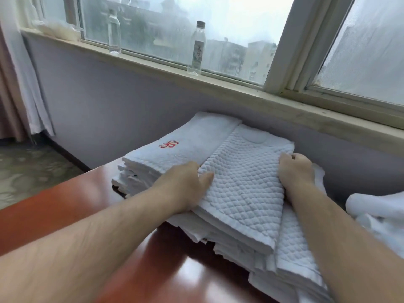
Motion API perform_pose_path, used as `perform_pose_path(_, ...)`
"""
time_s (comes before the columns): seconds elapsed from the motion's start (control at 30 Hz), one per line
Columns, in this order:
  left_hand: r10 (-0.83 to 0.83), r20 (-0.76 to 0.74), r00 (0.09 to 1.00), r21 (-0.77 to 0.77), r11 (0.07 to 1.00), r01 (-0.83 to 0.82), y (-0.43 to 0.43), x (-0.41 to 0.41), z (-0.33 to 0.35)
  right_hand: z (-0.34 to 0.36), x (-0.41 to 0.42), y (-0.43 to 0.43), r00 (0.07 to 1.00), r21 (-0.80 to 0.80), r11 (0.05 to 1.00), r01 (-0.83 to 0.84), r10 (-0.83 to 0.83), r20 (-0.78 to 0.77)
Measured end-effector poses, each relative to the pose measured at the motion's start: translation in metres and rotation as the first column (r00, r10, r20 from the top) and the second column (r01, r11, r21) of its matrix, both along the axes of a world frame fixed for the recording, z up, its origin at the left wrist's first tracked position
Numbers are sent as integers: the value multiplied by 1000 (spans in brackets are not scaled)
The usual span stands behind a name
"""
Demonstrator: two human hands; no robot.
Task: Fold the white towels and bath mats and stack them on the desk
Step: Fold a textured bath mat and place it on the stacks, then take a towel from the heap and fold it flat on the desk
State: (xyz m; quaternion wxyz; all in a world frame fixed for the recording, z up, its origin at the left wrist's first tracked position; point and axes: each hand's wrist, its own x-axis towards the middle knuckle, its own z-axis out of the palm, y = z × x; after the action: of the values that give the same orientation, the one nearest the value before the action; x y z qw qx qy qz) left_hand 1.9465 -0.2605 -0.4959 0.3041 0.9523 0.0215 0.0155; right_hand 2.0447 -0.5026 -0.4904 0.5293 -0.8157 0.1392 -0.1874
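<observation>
A folded white quilted bath mat (244,184) lies on top of a stack of folded white linen on the red-brown desk (65,215). My left hand (185,184) grips its left edge, thumb on top and fingers tucked under. My right hand (295,169) grips its right edge with curled fingers. To the left lies a folded white towel (185,141) with a red embroidered mark, atop its own pile. More quilted mats (295,259) lie below, at the front right of the stack.
Unfolded white linen (378,213) is heaped at the right edge. A wall and window sill rise right behind the stacks, with two clear plastic bottles (196,49) (114,31) on the sill. Curtains (19,84) hang at far left; patterned floor shows beyond the desk's left side.
</observation>
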Motion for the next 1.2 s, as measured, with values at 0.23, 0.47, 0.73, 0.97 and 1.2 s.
perform_pose_path(0.23,-59,442,895,522,829,-203,-11,-7,7,0,-24,10,986,-464,880,103,-27,166)
perform_pose_path(0.47,-152,171,973,508,860,45,-5,16,-29,-6,-12,17,951,-659,699,-278,100,-294)
perform_pose_path(0.73,-146,39,989,543,834,102,-8,-3,-19,-2,-55,21,865,-620,652,-437,115,-488)
perform_pose_path(0.97,-131,3,991,405,907,118,11,-95,-33,-6,-183,16,910,-614,678,-404,231,-344)
perform_pose_path(1.2,-196,104,975,256,953,164,-3,-164,-15,20,-285,-24,976,-697,683,-219,147,-163)
